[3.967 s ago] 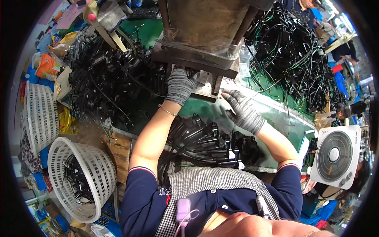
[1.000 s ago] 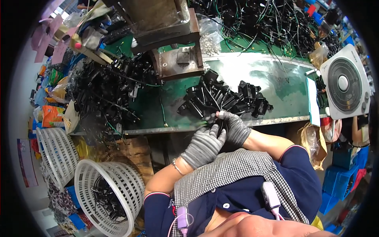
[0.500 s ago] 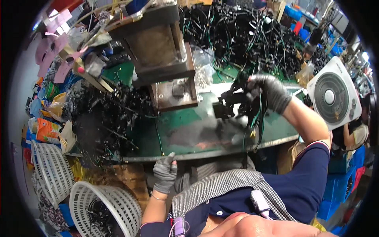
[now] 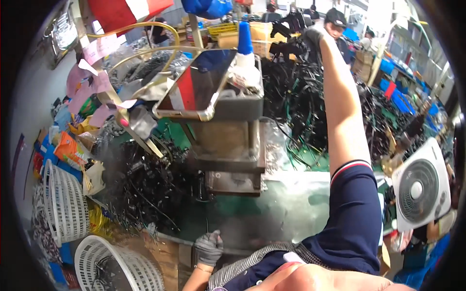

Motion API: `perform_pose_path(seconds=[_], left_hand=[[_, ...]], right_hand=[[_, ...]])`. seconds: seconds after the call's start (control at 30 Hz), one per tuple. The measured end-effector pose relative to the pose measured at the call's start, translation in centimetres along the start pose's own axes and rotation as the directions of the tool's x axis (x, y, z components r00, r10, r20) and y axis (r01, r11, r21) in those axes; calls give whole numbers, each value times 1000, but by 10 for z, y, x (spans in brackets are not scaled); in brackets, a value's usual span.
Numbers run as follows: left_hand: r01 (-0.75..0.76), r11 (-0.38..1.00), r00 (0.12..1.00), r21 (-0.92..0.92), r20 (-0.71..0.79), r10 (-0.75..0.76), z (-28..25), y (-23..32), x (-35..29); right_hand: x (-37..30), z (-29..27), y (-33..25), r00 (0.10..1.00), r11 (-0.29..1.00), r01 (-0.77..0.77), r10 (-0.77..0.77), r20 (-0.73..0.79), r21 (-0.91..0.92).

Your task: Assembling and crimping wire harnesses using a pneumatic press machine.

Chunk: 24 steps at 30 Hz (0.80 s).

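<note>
White basket (image 4: 121, 266) at 7 o'clock, second white basket (image 4: 63, 203) at 9. Left hand (image 4: 208, 247), grey glove, at 6 on the near edge of the green bench (image 4: 291, 208), fingers curled over the edge. Press machine (image 4: 228, 140) dead centre. Right hand (image 4: 310, 36) stretched to 1 o'clock, fingers closed on a bunch of black cable parts (image 4: 286, 41), over the far cable pile (image 4: 310, 106). White fan (image 4: 420, 191) at 3.

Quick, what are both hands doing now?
Left hand: gloved, curled on the bench edge.
Right hand: raised high, holding black parts.
</note>
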<state>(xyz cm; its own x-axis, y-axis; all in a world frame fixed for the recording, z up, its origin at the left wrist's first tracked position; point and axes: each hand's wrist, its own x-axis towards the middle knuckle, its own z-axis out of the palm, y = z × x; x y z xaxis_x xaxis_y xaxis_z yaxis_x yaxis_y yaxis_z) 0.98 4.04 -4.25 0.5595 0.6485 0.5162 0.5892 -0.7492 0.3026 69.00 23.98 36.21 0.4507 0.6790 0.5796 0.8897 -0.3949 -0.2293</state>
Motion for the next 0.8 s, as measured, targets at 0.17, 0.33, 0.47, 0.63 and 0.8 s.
perform_pose_path(seconds=[0.17,0.33,0.47,0.63,0.8], left_hand=[[71,997,997,20,12,-72,-6,0,-9],[46,998,998,32,49,-47,-5,2,-3],[-1,1000,999,13,50,1,3,4,6],[7,1000,1000,25,20,-8,-2,3,3],[38,999,999,30,6,-38,-3,2,-6]], right_hand=[[-46,130,-15,956,954,-285,291,48,-95],[-85,140,-10,986,935,-96,136,95,-342],[-107,152,-39,915,933,333,-354,-193,-134],[-228,208,-147,292,658,650,-679,673,382],[-271,268,-168,627,854,366,-519,581,369]])
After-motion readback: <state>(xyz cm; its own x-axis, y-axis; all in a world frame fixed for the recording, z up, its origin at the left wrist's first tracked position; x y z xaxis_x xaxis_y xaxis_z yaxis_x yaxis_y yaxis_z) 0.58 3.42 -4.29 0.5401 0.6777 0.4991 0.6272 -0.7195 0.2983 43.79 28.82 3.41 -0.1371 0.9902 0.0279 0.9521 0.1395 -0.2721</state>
